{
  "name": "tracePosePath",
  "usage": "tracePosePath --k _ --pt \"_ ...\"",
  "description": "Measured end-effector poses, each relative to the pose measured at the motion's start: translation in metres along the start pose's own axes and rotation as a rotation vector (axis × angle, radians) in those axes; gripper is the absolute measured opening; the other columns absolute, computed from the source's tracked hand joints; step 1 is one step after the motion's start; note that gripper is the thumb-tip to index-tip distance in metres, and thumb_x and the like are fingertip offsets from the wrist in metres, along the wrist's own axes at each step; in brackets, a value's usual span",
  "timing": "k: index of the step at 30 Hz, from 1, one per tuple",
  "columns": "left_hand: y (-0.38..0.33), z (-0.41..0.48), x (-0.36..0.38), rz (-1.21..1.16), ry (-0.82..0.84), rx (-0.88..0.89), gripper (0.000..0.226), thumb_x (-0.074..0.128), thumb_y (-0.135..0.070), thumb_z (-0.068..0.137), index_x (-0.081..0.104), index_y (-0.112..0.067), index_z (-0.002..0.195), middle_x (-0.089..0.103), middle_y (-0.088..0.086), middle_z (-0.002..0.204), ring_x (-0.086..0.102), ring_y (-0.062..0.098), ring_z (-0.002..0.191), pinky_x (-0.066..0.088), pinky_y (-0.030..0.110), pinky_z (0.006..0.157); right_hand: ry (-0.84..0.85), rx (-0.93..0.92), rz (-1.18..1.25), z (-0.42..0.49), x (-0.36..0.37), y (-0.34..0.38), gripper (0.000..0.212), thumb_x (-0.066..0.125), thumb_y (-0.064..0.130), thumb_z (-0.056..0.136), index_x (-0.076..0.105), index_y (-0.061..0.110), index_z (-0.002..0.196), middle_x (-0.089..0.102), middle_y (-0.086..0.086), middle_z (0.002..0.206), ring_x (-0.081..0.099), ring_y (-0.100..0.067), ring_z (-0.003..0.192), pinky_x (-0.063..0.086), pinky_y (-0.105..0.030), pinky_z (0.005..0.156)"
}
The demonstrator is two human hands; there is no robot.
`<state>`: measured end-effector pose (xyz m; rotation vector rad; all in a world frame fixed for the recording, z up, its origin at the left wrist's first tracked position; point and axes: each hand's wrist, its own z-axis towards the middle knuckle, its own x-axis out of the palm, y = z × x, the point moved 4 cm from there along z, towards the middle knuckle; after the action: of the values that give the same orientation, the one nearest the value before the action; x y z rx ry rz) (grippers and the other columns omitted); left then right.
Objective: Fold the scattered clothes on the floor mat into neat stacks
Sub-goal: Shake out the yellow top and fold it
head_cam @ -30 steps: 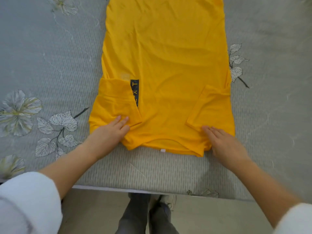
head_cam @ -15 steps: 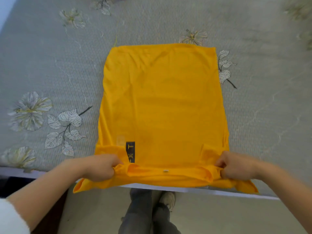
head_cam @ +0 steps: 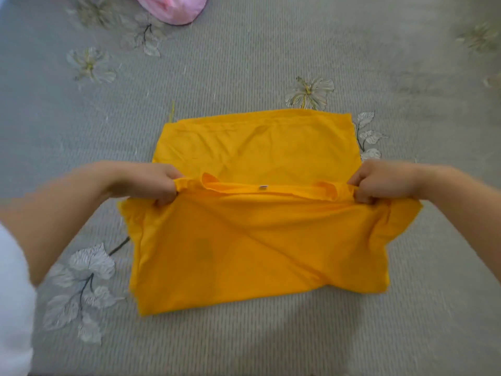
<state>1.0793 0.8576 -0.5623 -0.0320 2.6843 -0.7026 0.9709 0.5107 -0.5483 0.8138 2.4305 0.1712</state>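
- A yellow shirt (head_cam: 257, 248) lies in the middle of the frame on a grey floor mat (head_cam: 244, 58) printed with pale flowers and leaves.
- The shirt is doubled over. One layer lies flat on the mat toward the upper middle, with a straight far edge. A second layer covers the lower half of the shirt.
- The left hand (head_cam: 151, 183) is at the left end of the shirt's gathered edge. Its fingers are curled tight round a bunch of the yellow cloth.
- The right hand (head_cam: 379, 183) is at the right end of the same edge, fisted on the cloth in the same way.
- Between the hands the edge is pulled into a straight band across the centre of the frame. A small pale tag (head_cam: 262, 187) sits at its middle.
- Whether this band touches the layer under it cannot be told.
- The near layer shows long diagonal creases, and loose cloth juts out sideways just below each hand.
- A pink cloth (head_cam: 173, 9) lies at the top edge, left of centre, well apart from the shirt and cut off by the frame.
- A white sleeve (head_cam: 13, 294) fills the lower left edge, blurred.
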Motion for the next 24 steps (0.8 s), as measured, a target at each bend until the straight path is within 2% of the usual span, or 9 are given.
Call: tracePosePath --k 4,5,7,9,11,14,17,20,24 --pt "-0.008 0.04 -0.078 0.013 -0.181 -0.022 0.024 0.049 -0.018 0.046 0.054 -0.016 0.069 0.048 0.007 0.066 0.043 0.022 0.064 0.03 0.035 0.057 -0.212 0.062 -0.042 0.036 -0.068 0.025 0.01 0.056 0.0 0.074 0.063 0.006 0.077 0.053 -0.019 0.077 0.053 -0.027 0.072 0.044 -0.033 0.066" --pt "-0.006 0.05 -0.095 0.019 -0.284 -0.025 0.025 0.051 -0.022 0.055 0.058 -0.014 0.077 0.053 0.009 0.074 0.047 0.024 0.07 0.034 0.035 0.061 -0.307 0.085 -0.043 0.046 -0.082 0.026 0.019 0.057 0.004 0.08 0.069 0.007 0.094 0.06 -0.021 0.095 0.058 -0.032 0.09 0.047 -0.037 0.077" --pt "0.002 0.07 -0.117 -0.015 -0.564 -0.024 0.027 0.058 -0.027 0.081 0.059 -0.013 0.104 0.058 0.013 0.101 0.053 0.028 0.091 0.041 0.038 0.076 -0.57 0.108 -0.042 0.062 -0.097 0.026 0.037 0.057 0.016 0.088 0.06 0.013 0.125 0.059 -0.015 0.122 0.054 -0.033 0.112 0.044 -0.038 0.089" --pt "0.012 0.075 -0.113 0.0 -0.875 -0.041 0.039 0.058 -0.028 0.089 0.049 -0.013 0.124 0.053 0.015 0.125 0.051 0.033 0.111 0.041 0.045 0.089 -0.852 0.072 -0.022 0.066 -0.089 0.028 0.044 0.056 0.024 0.091 0.051 0.012 0.132 0.057 -0.014 0.128 0.051 -0.034 0.117 0.042 -0.042 0.094" --pt "0.015 0.071 -0.082 0.101 -1.047 0.028 0.045 0.051 -0.031 0.088 0.046 -0.01 0.127 0.05 0.019 0.131 0.045 0.038 0.119 0.038 0.049 0.096 -0.969 -0.002 -0.011 0.067 -0.056 0.026 0.043 0.054 0.024 0.092 0.049 0.009 0.132 0.053 -0.014 0.132 0.045 -0.033 0.122 0.036 -0.045 0.099" --pt "0.016 0.072 -0.013 0.299 -0.918 0.202 0.055 0.036 -0.035 0.085 0.049 -0.005 0.13 0.04 0.02 0.145 0.037 0.037 0.134 0.029 0.053 0.108 -0.804 -0.106 -0.158 0.07 0.011 0.023 0.052 0.05 0.03 0.094 0.038 0.014 0.142 0.035 -0.008 0.15 0.028 -0.027 0.138 0.021 -0.046 0.11" --pt "0.013 0.092 0.027 0.479 -0.712 0.228 0.061 0.022 -0.046 0.09 0.036 -0.024 0.145 0.019 0.005 0.158 0.016 0.026 0.146 0.013 0.051 0.115 -0.608 -0.169 -0.37 0.084 0.051 0.016 0.063 0.034 0.047 0.097 0.01 0.029 0.152 -0.001 0.005 0.161 -0.008 -0.015 0.147 0.001 -0.042 0.117" --pt "0.005 0.126 0.011 0.465 -0.753 0.126 0.055 0.025 -0.048 0.098 0.012 -0.039 0.15 0.001 -0.003 0.161 -0.001 0.024 0.148 0.0 0.049 0.116 -0.637 -0.163 -0.323 0.105 0.044 0.011 0.063 0.022 0.054 0.096 -0.003 0.036 0.151 -0.011 0.008 0.16 -0.017 -0.014 0.146 -0.007 -0.042 0.117" --pt "-0.006 0.154 -0.033 0.307 -0.863 -0.061 0.058 0.034 -0.044 0.098 0.017 -0.028 0.151 0.007 0.004 0.16 0.007 0.029 0.145 0.008 0.053 0.114 -0.733 0.007 -0.228 0.13 0.003 -0.013 0.061 0.019 0.052 0.098 -0.002 0.033 0.152 -0.009 0.003 0.161 -0.015 -0.019 0.146 -0.008 -0.045 0.116"
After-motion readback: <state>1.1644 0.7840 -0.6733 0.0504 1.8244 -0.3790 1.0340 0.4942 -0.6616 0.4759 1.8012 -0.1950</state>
